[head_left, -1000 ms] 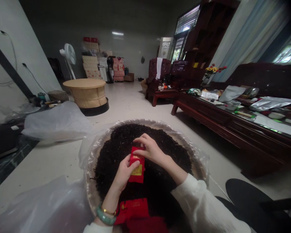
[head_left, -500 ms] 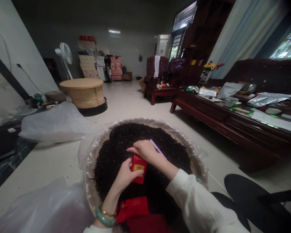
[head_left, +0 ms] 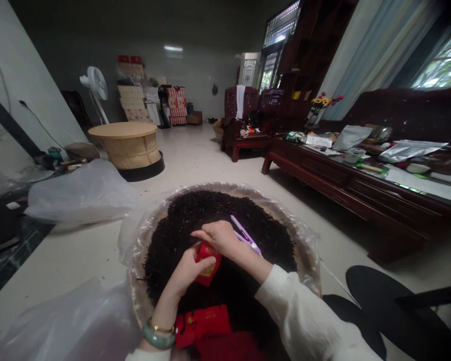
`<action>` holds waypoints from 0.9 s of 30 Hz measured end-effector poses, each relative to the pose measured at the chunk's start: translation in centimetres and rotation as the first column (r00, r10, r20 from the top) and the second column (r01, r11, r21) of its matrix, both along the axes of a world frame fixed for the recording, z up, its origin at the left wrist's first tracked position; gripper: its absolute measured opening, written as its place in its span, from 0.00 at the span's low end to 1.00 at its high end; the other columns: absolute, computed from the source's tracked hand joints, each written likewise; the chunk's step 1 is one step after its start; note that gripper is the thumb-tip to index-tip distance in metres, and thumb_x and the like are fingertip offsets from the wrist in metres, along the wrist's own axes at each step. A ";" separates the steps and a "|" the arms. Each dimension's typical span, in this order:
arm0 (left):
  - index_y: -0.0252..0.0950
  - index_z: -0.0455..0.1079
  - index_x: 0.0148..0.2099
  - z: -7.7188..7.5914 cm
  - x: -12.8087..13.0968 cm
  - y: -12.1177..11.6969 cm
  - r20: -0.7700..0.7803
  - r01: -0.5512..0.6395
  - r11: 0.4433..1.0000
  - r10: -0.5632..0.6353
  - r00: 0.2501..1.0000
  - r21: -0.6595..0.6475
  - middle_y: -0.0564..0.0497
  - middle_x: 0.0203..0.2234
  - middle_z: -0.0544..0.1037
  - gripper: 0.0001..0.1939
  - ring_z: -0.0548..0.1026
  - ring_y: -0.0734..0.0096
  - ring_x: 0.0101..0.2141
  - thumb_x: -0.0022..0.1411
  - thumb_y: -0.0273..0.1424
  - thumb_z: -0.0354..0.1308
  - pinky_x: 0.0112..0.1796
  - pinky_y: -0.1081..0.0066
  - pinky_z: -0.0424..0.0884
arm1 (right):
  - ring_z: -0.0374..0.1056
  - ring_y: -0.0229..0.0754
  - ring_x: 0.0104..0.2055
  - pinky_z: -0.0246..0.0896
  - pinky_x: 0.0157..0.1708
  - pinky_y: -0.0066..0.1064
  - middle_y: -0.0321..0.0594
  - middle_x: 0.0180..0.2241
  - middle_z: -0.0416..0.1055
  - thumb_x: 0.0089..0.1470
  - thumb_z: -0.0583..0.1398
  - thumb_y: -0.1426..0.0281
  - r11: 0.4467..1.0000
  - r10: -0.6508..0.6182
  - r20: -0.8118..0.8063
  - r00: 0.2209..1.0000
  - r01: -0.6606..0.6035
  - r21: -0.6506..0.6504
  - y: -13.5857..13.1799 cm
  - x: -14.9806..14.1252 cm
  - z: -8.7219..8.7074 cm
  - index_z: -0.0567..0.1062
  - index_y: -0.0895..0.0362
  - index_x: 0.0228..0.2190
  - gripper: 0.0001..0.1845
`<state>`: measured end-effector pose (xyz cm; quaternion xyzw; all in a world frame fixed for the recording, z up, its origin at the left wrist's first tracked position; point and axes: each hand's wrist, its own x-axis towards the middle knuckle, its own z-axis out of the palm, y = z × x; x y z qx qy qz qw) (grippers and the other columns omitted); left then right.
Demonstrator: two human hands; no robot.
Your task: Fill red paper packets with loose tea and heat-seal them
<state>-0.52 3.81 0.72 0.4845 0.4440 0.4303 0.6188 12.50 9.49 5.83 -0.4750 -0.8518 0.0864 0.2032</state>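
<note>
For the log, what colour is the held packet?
The packet is red with yellow, best in head view.

Packet (head_left: 211, 269) red and gold. Heap (head_left: 188, 215) black. Tool (head_left: 242, 230) lilac. Bangle (head_left: 158, 340) green. Sleeve (head_left: 300, 311) off-white. Near pouch (head_left: 206, 322) red. Right table (head_left: 315, 175) dark red-brown. Far boxes (head_left: 178, 106) red-and-white patterned.

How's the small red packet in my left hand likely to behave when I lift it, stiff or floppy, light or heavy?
The red packet is probably light, being small enough for your left hand to hold with its thumb across the front. It may flex, since its lower edge looks bent to a point.
</note>
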 end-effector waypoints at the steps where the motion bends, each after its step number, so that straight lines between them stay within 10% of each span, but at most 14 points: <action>1: 0.30 0.71 0.44 0.0 0.3 0.0 -0.009 -0.007 0.999 0.007 1.000 -0.035 0.42 0.36 0.81 0.24 0.79 0.57 0.36 0.44 0.36 0.68 0.39 0.64 0.73 | 0.64 0.35 0.23 0.42 0.24 0.27 0.36 0.19 0.71 0.57 0.55 0.52 1.000 0.002 -0.016 1.000 -0.002 -0.008 0.0 -0.1 0.0 0.72 0.57 0.16 0.27; 6: 0.30 0.71 0.38 0.1 1.1 -0.1 0.052 -0.095 0.984 0.104 0.993 -0.152 0.46 0.27 0.81 0.26 0.80 0.62 0.26 0.41 0.42 0.69 0.29 0.68 0.73 | 0.67 0.36 0.27 0.50 0.27 0.25 0.36 0.24 0.73 0.65 0.44 0.58 0.983 -0.164 -0.182 0.969 0.146 -0.108 0.8 2.2 0.3 0.74 0.57 0.24 0.28; 11: 0.31 0.71 0.41 0.2 0.9 -0.4 0.145 -0.169 0.961 0.203 0.968 -0.217 0.43 0.33 0.81 0.30 0.80 0.63 0.26 0.37 0.44 0.71 0.28 0.70 0.74 | 0.69 0.51 0.42 0.58 0.35 0.33 0.53 0.42 0.72 0.54 0.60 0.57 0.921 -0.386 0.170 0.907 0.389 0.021 0.9 6.3 -1.7 0.70 0.63 0.46 0.25; 27: 0.31 0.73 0.42 0.2 1.1 -0.9 0.237 -0.199 0.961 0.242 0.941 -0.194 0.39 0.39 0.81 0.28 0.81 0.59 0.31 0.41 0.42 0.70 0.29 0.70 0.75 | 0.68 0.50 0.43 0.59 0.38 0.33 0.52 0.41 0.71 0.45 0.62 0.72 0.932 -0.285 0.190 0.940 0.318 -0.175 1.3 7.6 -4.2 0.72 0.63 0.41 0.19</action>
